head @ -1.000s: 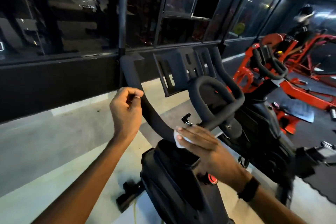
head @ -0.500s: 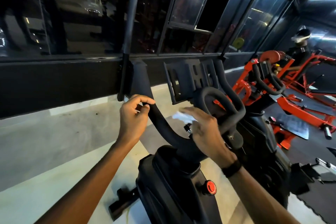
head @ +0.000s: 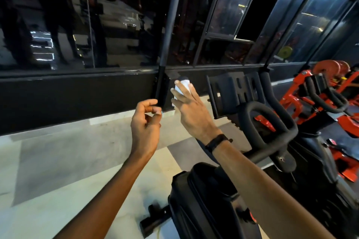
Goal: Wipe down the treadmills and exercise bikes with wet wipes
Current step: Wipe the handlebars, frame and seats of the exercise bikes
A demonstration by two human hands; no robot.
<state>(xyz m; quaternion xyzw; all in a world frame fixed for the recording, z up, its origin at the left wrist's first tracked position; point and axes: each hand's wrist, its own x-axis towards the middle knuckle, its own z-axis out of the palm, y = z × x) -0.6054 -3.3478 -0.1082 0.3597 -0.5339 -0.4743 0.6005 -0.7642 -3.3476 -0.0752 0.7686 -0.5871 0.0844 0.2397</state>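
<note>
Wiping of the exercise bike (head: 223, 200) is in hand: the wet wipe (head: 181, 86) is wrapped round the left handlebar tip by the right hand (head: 191, 106). The left hand (head: 145, 122), loosely curled, holds nothing. Next, a stroke back down the bar is called for.

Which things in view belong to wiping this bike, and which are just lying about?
Part of the job:
- wet wipe, wrapped on the left handlebar end
- right hand, pressing the wipe round it
- black bike, with its looped handlebar
- left hand, fingers loosely curled beside it

Just around:
- red bike
- window frame post
- yellow weight plate
</note>
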